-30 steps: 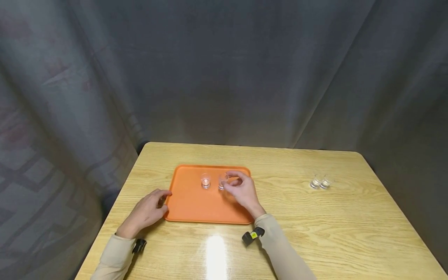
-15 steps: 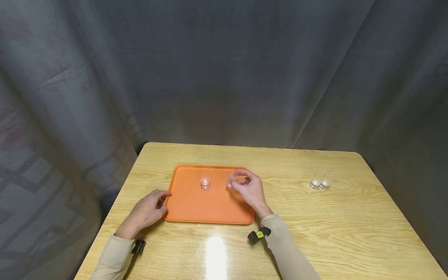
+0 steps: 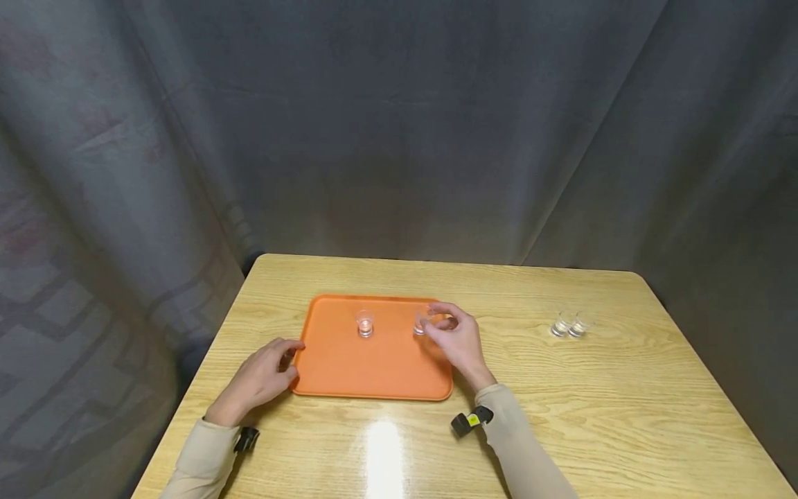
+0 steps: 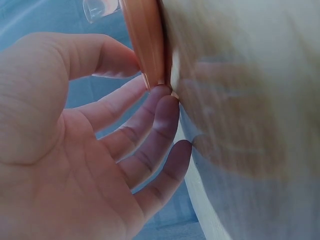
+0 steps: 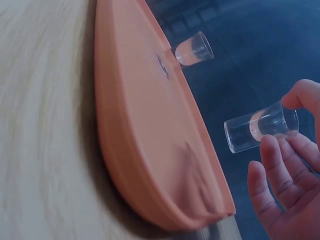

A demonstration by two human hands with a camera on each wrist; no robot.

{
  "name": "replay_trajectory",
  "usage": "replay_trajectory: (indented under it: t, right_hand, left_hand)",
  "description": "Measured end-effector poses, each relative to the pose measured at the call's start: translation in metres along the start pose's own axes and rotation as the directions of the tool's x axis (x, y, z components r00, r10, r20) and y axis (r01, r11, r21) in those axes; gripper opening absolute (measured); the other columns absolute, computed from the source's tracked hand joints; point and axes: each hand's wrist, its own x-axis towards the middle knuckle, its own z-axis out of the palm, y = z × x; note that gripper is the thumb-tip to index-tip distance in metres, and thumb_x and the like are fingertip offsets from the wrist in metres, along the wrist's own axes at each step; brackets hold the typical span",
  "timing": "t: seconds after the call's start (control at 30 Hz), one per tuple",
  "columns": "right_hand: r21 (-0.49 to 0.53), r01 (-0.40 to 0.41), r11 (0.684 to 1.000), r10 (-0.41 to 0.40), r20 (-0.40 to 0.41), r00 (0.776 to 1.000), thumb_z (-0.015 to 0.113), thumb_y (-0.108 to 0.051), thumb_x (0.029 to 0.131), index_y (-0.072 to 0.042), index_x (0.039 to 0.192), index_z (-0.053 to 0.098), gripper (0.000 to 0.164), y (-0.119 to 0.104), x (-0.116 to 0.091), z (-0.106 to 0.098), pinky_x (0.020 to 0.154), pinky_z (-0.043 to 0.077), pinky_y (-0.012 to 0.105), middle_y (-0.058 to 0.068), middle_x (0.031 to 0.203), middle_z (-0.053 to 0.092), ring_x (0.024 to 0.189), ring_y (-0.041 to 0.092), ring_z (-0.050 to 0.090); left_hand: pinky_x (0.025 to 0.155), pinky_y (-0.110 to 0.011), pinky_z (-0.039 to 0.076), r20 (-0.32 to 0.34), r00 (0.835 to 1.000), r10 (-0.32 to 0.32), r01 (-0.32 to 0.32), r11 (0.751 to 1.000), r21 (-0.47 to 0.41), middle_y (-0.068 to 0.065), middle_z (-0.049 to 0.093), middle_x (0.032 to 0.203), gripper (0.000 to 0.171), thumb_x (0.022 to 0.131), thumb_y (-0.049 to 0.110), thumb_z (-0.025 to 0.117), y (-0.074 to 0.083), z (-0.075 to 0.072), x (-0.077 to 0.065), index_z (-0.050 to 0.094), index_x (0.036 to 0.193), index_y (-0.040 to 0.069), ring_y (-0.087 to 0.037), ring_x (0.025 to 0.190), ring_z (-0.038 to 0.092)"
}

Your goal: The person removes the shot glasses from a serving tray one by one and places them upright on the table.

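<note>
My right hand pinches the rim of a clear shot glass between thumb and fingertips, over the right part of an orange tray. In the right wrist view this glass is apart from the tray, with a gap below its base. A second shot glass stands upright on the tray, left of the held one. My left hand touches the tray's left edge. Up close in the left wrist view, its thumb and index finger meet the tray rim, and the other fingers are loosely bent close to the table.
Two more clear shot glasses stand close together on the wooden table, well right of the tray. Grey curtains hang behind and at both sides of the table.
My right hand has moved right across the tray with the pinched shot glass, away from the standing one. The left hand has stayed at the tray's edge.
</note>
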Motion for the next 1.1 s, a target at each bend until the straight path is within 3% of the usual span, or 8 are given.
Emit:
replay_trajectory:
  t: [0.37, 0.77, 1.1]
  right_hand:
    - [0.008, -0.014, 1.0, 0.014, -0.02, 1.0, 0.084, -0.01, 0.087, -0.002, 0.124, 0.076, 0.038, 0.004, -0.001, -0.018, 0.063, 0.055, 0.02, 0.016, 0.115, 0.077, 0.074, 0.004, 0.07]
    - [-0.017, -0.05, 0.999, 0.049, -0.034, 0.998, 0.083, -0.012, 0.089, -0.004, 0.126, 0.075, 0.038, 0.01, -0.003, -0.033, 0.066, 0.054, 0.019, 0.017, 0.119, 0.075, 0.08, 0.006, 0.07]
    - [-0.061, -0.021, 0.998, 0.017, -0.07, 0.997, 0.082, -0.01, 0.089, -0.002, 0.124, 0.075, 0.036, 0.018, -0.01, -0.051, 0.063, 0.051, 0.018, 0.017, 0.117, 0.076, 0.078, 0.0, 0.068]
  left_hand:
    - [0.09, -0.048, 0.053, 0.001, 1.0, -0.001, 0.001, 1.0, -0.002, -0.007, 0.07, 0.117, 0.045, 0.093, 0.011, 0.07, 0.001, -0.001, -0.001, 0.068, 0.138, 0.007, -0.023, 0.104, 0.066]
    - [0.089, -0.047, 0.053, 0.0, 1.0, 0.001, -0.001, 1.0, -0.003, -0.006, 0.07, 0.116, 0.045, 0.093, 0.011, 0.069, 0.001, -0.001, 0.0, 0.068, 0.138, 0.006, -0.023, 0.103, 0.066]
    - [0.089, -0.047, 0.053, 0.007, 1.0, -0.007, 0.008, 1.0, -0.003, -0.005, 0.069, 0.115, 0.044, 0.094, 0.011, 0.07, 0.001, -0.001, 0.0, 0.068, 0.137, 0.008, -0.022, 0.103, 0.065]
